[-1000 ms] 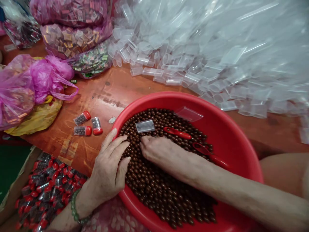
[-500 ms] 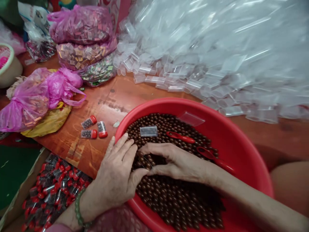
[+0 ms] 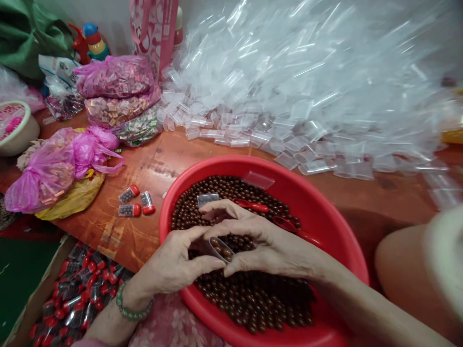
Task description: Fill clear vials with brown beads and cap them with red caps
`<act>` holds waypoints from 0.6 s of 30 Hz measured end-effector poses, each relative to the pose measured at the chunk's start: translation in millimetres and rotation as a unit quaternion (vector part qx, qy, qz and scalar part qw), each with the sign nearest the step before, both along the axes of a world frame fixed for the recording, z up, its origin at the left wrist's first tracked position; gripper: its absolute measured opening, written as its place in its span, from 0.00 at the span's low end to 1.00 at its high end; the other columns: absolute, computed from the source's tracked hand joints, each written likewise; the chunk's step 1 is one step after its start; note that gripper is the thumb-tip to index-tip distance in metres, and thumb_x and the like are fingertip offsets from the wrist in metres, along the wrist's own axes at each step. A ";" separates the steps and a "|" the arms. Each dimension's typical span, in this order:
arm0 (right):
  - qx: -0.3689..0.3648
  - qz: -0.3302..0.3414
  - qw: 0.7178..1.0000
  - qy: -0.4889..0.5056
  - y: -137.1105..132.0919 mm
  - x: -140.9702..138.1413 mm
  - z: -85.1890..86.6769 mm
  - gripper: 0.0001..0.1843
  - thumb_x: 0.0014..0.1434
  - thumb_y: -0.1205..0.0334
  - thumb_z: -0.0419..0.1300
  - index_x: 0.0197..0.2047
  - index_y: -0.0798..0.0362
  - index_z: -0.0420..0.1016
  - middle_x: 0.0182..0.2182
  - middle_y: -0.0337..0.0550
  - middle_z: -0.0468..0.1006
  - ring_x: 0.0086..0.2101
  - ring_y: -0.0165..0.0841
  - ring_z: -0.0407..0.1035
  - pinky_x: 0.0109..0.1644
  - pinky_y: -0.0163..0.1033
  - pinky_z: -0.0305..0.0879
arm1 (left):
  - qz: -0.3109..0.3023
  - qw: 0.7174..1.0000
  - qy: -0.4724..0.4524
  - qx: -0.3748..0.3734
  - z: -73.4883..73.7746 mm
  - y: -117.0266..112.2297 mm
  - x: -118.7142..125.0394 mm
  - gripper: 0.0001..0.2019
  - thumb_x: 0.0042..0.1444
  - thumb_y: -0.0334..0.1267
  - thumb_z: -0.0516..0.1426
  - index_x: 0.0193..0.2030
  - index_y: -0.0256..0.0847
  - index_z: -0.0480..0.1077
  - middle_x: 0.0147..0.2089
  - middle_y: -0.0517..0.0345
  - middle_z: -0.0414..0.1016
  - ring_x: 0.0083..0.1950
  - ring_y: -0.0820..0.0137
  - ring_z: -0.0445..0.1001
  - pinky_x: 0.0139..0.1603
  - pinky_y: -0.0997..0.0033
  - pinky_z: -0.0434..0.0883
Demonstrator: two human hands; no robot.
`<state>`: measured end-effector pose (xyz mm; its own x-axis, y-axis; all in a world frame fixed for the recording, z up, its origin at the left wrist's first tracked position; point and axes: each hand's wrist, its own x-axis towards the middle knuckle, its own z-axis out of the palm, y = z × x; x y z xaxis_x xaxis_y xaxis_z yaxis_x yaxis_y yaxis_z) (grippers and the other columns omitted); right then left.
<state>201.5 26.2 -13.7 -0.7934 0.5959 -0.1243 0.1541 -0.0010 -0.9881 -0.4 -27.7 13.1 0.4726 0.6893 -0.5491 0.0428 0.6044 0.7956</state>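
Observation:
Above the brown balls (image 3: 253,308) in a red basin (image 3: 347,241), both of my hands grip one small clear plastic case (image 3: 209,247). Its open oval mouth faces me, and several brown balls show inside. My left hand (image 3: 173,260) is closed on the case's left side, thumb along the near edge. My right hand (image 3: 253,241) holds it from the right between thumb and fingers. Beyond the hands, a clear case (image 3: 207,199) lies on the balls, near a red spoon (image 3: 251,206). A second red spoon (image 3: 296,230) rests farther right.
Left of the basin lie three filled, red-capped cases (image 3: 129,210). A carton below holds many more capped cases (image 3: 77,289). Pink bags (image 3: 115,79) stand at the back left. Clear empty cases (image 3: 289,96) form a large heap behind the basin. A bare knee (image 3: 401,260) is at right.
My left hand has come off the basin's rim area and now grips the case with the right. The case has risen and tilted so its ball-filled mouth shows. The view has shifted.

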 end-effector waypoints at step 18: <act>0.154 -0.098 0.982 0.043 -12.6 0.0 18.6 0.07 0.59 0.60 0.64 0.39 0.52 0.73 0.29 0.39 0.74 0.30 0.27 0.68 0.33 0.32 0.66 | 0.099 0.979 -0.096 -0.151 -4.7 2.2 3.5 0.19 0.42 0.48 0.70 0.35 0.33 0.77 0.32 0.59 0.74 0.33 0.76 0.69 0.40 0.76 0.67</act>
<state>201.5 13.6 4.9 -0.6587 0.7376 0.1483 0.0966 0.2783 -0.9556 3.1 -25.5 8.4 0.4602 0.5984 -0.6559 -0.2326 0.7942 0.5614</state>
